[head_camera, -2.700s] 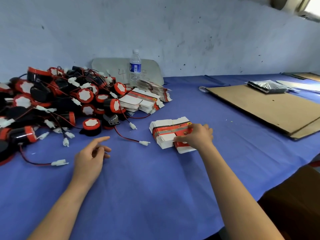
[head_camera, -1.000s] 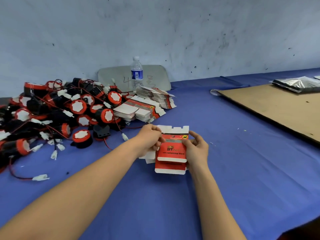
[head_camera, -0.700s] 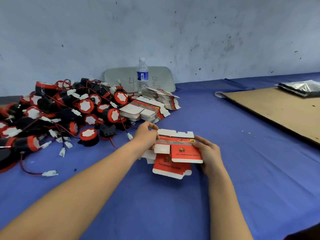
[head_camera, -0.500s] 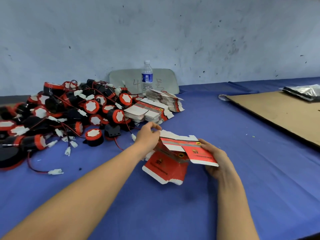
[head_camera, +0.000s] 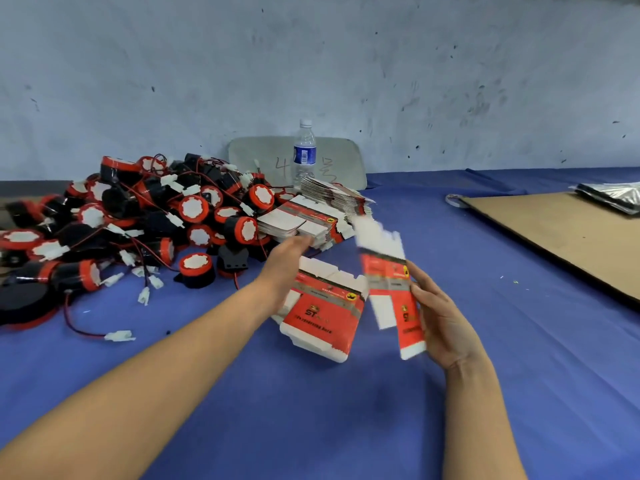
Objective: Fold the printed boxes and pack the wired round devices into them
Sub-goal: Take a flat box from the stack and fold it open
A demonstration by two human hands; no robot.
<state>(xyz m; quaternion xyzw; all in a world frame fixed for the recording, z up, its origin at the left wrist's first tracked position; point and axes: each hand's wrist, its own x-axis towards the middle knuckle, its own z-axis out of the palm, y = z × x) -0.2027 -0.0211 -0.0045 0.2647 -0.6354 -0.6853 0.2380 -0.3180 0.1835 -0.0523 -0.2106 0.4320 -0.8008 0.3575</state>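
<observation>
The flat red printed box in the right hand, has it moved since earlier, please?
Yes. The flat red printed box has left the stack of flat boxes; the right hand holds it up, to the stack's right.

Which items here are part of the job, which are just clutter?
Job: flat box in right hand, near box stack, far box stacks, wired round devices.
Lying about: water bottle, cardboard sheet, grey board, silver bag.

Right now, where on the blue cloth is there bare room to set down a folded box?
Bare blue cloth lies on the near side of the stack of flat red-and-white printed boxes, and between the right hand and the brown cardboard sheet. Crowded: the left, with the pile of black-and-red wired round devices.
</observation>
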